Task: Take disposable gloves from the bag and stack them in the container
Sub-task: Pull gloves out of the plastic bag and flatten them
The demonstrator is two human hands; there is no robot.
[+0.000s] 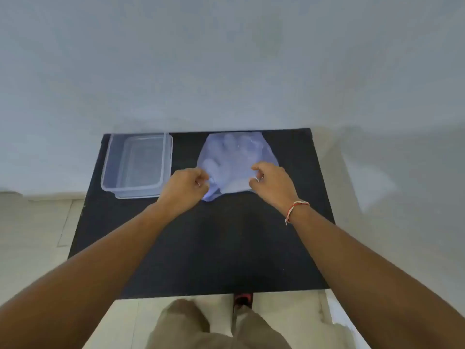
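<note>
A translucent bluish plastic bag (pixel 236 157) lies on the far middle of the black table (pixel 201 248), with pale disposable gloves (pixel 227 153) showing through it. My left hand (pixel 186 188) pinches the bag's near left edge with closed fingers. My right hand (pixel 271 182) pinches the near right edge at the bag's mouth. A clear rectangular plastic container (pixel 137 165) stands at the far left of the table, left of the bag, and looks empty.
A grey-white wall (pixel 226 71) rises directly behind the table's far edge. Pale tiled floor (pixel 32 235) surrounds the table. My legs and a red shoe (pixel 242 299) show below the near edge.
</note>
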